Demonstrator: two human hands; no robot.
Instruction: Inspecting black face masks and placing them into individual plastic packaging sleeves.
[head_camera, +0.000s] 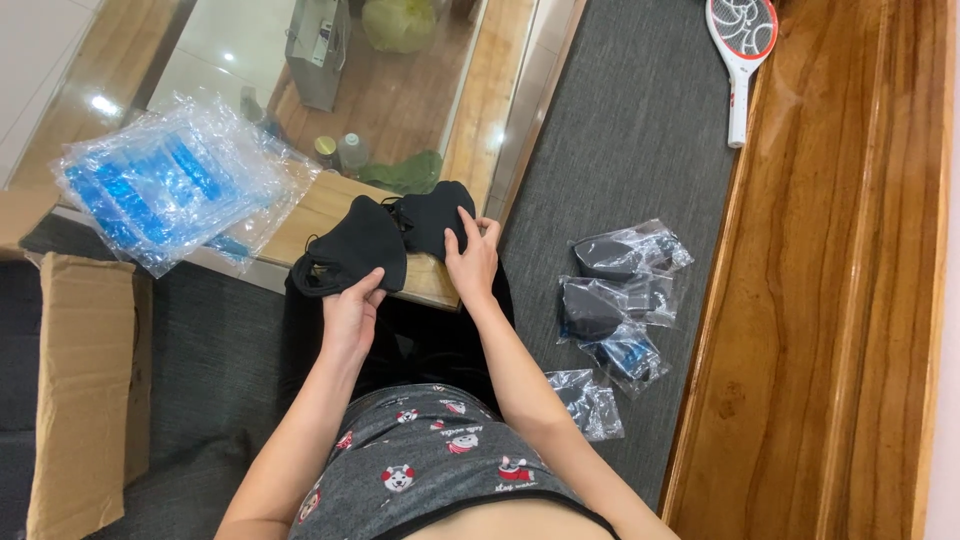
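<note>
The left hand pinches the lower edge of a black face mask, thumb on top and fingers curled beneath, so its grip is pressed together on the fabric. That mask lies at the near edge of the wooden tabletop, partly overhanging it, with its ear loops trailing on the left side. The right hand rests flat on a second black mask, fingers spread and pressing down on its right half; this grip is open, laid on the cloth rather than closed around it. The two masks overlap slightly where they meet, the second one lying just behind and to the right of the first. Farther left on the tabletop sits a loose stack of clear plastic bags with blue printing, well apart from the hands. The tabletop has a glass panel in its middle, through which things below show dimly. To the left, on the dark grey carpet, stands an open cardboard box. To the right of the person's arm, several sealed clear bags holding black masks lie scattered on the carpet, near one another. Beyond them runs a polished wooden bench, and a white and red racket-shaped fly swatter leans at its far end, touching the carpet.
</note>
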